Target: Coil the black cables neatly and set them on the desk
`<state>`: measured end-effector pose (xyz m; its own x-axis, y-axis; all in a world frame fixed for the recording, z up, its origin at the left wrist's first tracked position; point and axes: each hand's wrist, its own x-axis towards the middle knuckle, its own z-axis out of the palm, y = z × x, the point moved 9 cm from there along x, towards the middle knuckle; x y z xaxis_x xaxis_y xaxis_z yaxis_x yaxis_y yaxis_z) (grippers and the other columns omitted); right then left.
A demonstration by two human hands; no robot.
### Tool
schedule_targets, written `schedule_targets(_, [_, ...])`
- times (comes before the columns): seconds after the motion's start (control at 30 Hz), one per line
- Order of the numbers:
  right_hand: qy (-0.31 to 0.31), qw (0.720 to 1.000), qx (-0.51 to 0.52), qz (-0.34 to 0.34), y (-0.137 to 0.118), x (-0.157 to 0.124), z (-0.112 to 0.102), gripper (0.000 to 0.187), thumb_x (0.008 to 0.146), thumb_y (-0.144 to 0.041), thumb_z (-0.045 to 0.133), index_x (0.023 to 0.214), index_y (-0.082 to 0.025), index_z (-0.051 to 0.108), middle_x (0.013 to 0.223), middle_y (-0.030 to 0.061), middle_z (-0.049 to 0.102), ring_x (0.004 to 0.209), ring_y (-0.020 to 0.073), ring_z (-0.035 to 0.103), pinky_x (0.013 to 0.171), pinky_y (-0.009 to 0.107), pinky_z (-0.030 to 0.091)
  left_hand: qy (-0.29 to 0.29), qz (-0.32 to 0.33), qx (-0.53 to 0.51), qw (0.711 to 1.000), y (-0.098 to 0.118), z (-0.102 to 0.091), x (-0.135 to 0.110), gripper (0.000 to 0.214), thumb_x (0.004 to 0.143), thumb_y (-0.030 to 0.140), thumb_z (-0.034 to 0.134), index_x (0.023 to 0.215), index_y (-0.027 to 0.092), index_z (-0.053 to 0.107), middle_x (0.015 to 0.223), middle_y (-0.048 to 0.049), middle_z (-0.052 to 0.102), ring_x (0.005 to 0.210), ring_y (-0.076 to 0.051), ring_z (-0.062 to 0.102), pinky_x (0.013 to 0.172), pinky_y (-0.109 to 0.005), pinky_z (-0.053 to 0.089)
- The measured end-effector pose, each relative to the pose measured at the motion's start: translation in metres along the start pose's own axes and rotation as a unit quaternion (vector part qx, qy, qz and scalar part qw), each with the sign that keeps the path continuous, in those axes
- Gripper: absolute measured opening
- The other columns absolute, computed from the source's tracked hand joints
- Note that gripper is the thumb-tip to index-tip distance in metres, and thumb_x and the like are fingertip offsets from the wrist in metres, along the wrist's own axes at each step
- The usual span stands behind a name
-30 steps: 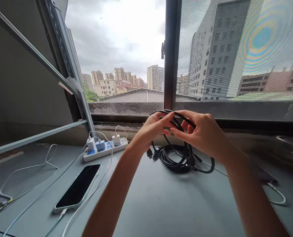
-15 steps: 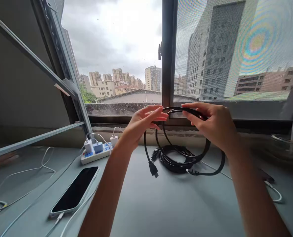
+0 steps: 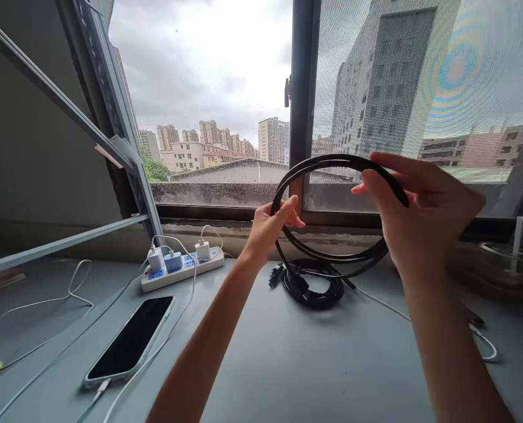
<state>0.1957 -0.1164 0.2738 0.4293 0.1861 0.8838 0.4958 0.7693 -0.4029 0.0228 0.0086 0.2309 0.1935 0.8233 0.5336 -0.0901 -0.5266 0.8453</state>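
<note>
A looped black cable (image 3: 327, 163) hangs in the air between my hands, with a dark plug dangling at its lower left. My left hand (image 3: 270, 226) pinches the left side of the loop between thumb and fingers. At the upper right my right hand (image 3: 424, 205) is closed on the same loop, thumb in front and fingers behind. Below it, a second coiled black cable (image 3: 318, 299) lies on the grey table (image 3: 296, 364), its connectors at the coil's left. The held loop partly overlaps that coil in view.
A phone (image 3: 131, 341) with a white charging cord lies at the left. Behind it stands a power strip (image 3: 186, 274) with several chargers. A metal frame (image 3: 124, 141) slants up at the left. A clear cup with a straw (image 3: 508, 258) stands at the far right, before the window.
Both hands have raised the cable loop off the table. My right hand moved up and right, my left hand slightly right, and the loop has opened into a wide ring.
</note>
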Motion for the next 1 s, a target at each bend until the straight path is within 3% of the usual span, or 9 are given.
schedule_targets(0.13, [-0.073,0.996,-0.032,0.049,0.021,0.001,0.013,0.032,0.074,-0.036,0.071,0.103,-0.025,0.068,0.062,0.0,0.066,0.058,0.0181,0.064,0.048,0.028,0.043,0.057,-0.036,-0.105,0.992,0.0,-0.014,-0.002,0.056,0.077,0.033,0.062,0.036,0.02,0.026,0.03,0.0075,0.021,0.028,-0.005,0.036,0.037,-0.023,0.024])
schedule_targets(0.27, [-0.156,0.982,-0.025,0.104,0.034,-0.006,0.033,0.033,0.074,-0.033,0.07,0.105,-0.022,0.067,0.052,-0.0038,0.059,0.043,0.012,0.056,0.042,0.024,0.043,0.081,-0.014,-0.169,0.982,0.016,-0.018,-0.008,0.055,0.075,0.026,0.062,0.037,0.018,0.023,0.03,0.0084,0.019,0.025,0.0,0.019,0.032,-0.023,0.009])
schedule_targets(0.37, [-0.159,0.971,0.062,0.165,0.034,-0.01,0.036,0.028,0.078,-0.031,0.066,0.104,-0.021,0.068,0.042,-0.0077,0.049,0.031,0.007,0.042,0.032,0.019,0.034,0.061,-0.043,-0.188,0.979,0.01,-0.009,-0.008,0.053,0.077,0.028,0.058,0.039,0.018,0.023,0.031,0.0083,0.019,0.025,-0.002,0.026,0.032,-0.02,0.016])
schedule_targets(0.47, [-0.161,0.946,0.159,0.231,0.034,-0.012,0.035,0.033,0.075,-0.028,0.068,0.108,-0.024,0.069,0.034,-0.0117,0.036,0.025,0.005,0.03,0.026,0.018,0.022,0.015,-0.094,-0.119,0.988,-0.013,0.001,-0.003,0.04,0.076,0.029,0.058,0.043,0.017,0.038,0.036,0.0061,0.035,0.036,-0.007,0.049,0.041,-0.018,0.035])
schedule_targets(0.57, [-0.121,0.943,0.177,0.254,0.033,-0.008,0.024,0.038,0.072,-0.02,0.068,0.11,-0.025,0.069,0.031,-0.0128,0.032,0.024,0.0039,0.025,0.026,0.017,0.018,-0.059,-0.17,0.027,0.983,-0.046,0.012,-0.005,0.031,0.079,0.034,0.056,0.055,0.014,0.056,0.046,0.0,0.055,0.042,-0.012,0.057,0.049,-0.022,0.044])
schedule_targets(0.67, [-0.052,0.959,0.166,0.224,0.024,-0.005,0.011,0.042,0.072,-0.017,0.068,0.113,-0.023,0.068,0.031,-0.0123,0.035,0.024,0.004,0.026,0.026,0.018,0.017,-0.2,-0.256,0.11,0.939,-0.074,0.037,-0.022,0.049,0.085,0.046,0.044,0.053,0.012,0.059,0.046,-0.0053,0.059,0.039,-0.013,0.056,0.047,-0.024,0.042])
schedule_targets(0.9, [-0.038,0.972,0.185,0.139,-0.008,-0.019,0.017,0.03,0.077,-0.014,0.063,0.103,-0.025,0.071,0.035,-0.0117,0.036,0.025,0.0041,0.027,0.027,0.02,0.017,-0.531,-0.331,-0.031,0.779,-0.077,0.104,-0.083,0.081,0.088,0.061,0.011,0.069,0.009,0.07,0.061,-0.0124,0.066,0.045,-0.015,0.056,0.041,-0.024,0.03])
schedule_targets(0.97, [-0.068,0.968,0.216,0.111,-0.015,-0.024,0.024,0.024,0.078,-0.011,0.06,0.092,-0.025,0.073,0.035,-0.0113,0.037,0.026,0.0033,0.027,0.029,0.019,0.019,-0.564,-0.341,-0.054,0.75,-0.079,0.113,-0.092,0.083,0.086,0.064,0.011,0.078,0.007,0.071,0.07,-0.0155,0.069,0.052,-0.018,0.061,0.042,-0.026,0.032])
schedule_targets(1.0, [-0.089,0.965,0.227,0.095,-0.019,-0.026,0.028,0.023,0.078,-0.01,0.059,0.086,-0.025,0.074,0.034,-0.011,0.037,0.026,0.003,0.027,0.03,0.019,0.02,-0.547,-0.341,-0.062,0.762,-0.082,0.116,-0.09,0.08,0.086,0.064,0.015,0.08,0.008,0.071,0.072,-0.0158,0.069,0.055,-0.019,0.062,0.044,-0.027,0.035])
